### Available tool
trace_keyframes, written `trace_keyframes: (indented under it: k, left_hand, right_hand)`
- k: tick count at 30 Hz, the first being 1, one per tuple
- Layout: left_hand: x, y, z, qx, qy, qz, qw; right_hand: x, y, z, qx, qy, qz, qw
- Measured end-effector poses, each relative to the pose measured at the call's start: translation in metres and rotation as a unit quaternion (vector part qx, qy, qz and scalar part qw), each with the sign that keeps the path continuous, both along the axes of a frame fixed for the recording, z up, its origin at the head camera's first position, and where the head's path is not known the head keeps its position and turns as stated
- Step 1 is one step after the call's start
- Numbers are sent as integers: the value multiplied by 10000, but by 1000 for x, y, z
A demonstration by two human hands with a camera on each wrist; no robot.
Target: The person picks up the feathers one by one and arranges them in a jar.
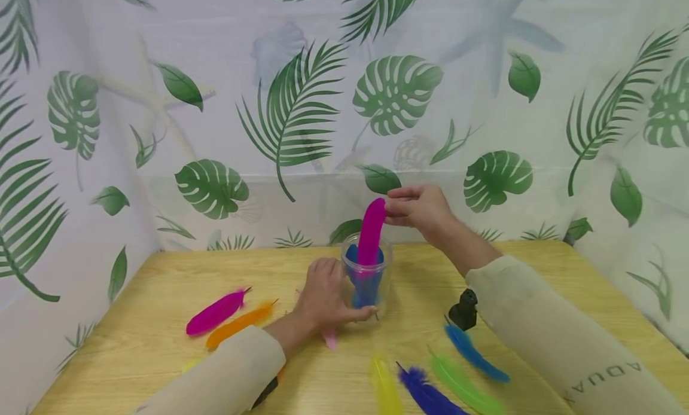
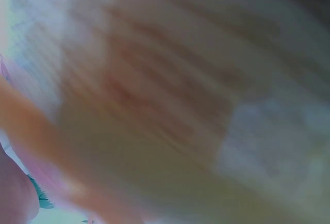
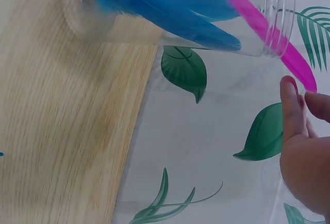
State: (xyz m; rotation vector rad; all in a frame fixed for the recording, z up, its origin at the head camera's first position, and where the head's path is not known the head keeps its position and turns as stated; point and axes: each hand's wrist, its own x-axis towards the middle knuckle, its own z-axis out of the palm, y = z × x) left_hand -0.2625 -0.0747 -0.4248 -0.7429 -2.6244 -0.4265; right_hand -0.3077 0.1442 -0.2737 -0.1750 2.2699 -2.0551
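Note:
A clear plastic jar [image 1: 387, 286] stands upright near the back edge of the table. My left hand [image 1: 327, 292] grips its left side, with the thumb across the front. Inside lie blue feathers [image 3: 180, 15], seen through the wall in the right wrist view. A magenta feather [image 1: 371, 232] reaches down through the mouth, its upper part sticking out above the rim. My right hand [image 1: 422, 211] pinches that feather's top end between thumb and fingers. The left wrist view is mostly blurred, with a pink patch at its left.
On the wooden table [image 1: 177, 277], another magenta feather [image 1: 215, 313] and an orange feather [image 1: 242, 324] lie left. Yellow [image 1: 385, 385], dark blue [image 1: 427, 394], green [image 1: 465, 385] and blue feathers [image 1: 473, 352] lie in front. A small black object [image 1: 464, 310] is by the right sleeve. A leaf-patterned curtain [image 1: 323, 134] hangs behind.

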Motion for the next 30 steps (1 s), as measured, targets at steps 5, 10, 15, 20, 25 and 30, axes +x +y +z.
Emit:
trace_keyframes:
  k: [5,10,15,20,25,30]
  left_hand:
    - [0,0,1,-39,4,106,9999]
    - [1,1,2,-4,-36,87,10000]
    - [2,2,2,-55,-121,97,9999]
    - [3,3,1,-113,-154,132,9997]
    - [5,2,0,-124,7,111,9999]
    - [6,1,1,-142,103,133,9998]
  right_hand:
    - [1,-4,3,-107,126,357,9992]
    - [3,-3,5,80,155,457,9988]
    - [5,10,1,237,190,386,9988]
    - [7,28,-6,358,-6,322,9988]
    - [9,45,-17,442,-274,396,9979]
    - [11,61,-27,502,-456,517,9964]
